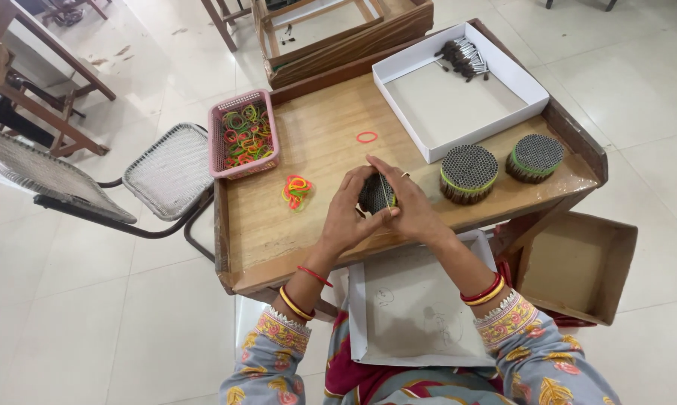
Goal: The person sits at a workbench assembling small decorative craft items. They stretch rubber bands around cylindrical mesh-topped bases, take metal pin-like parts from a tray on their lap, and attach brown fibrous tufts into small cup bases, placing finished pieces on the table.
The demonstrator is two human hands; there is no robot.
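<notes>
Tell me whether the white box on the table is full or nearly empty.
Nearly empty: the white box holds only a small heap of dark sticks in its far corner; the rest is bare.

My left hand (347, 214) and right hand (411, 206) meet over the near middle of the low wooden table (316, 139), closed around a round bundle of thin dark sticks (374, 193) between them. To the right of my hands stand two more banded round stick bundles (469, 173), side by side, near the table's right edge. Behind them lies a white cardboard tray (458, 105), with loose sticks (462, 58) in its far corner. Left of my hands lies a small heap of rubber bands (296, 190); behind that, at the table's left edge, sits a pink plastic basket of rubber bands (244, 134). A single red rubber band (366, 137) lies alone behind my hands. A metal mesh chair (170, 171) stands left of the table, an open brown cardboard box (579, 266) on the floor to its right.
</notes>
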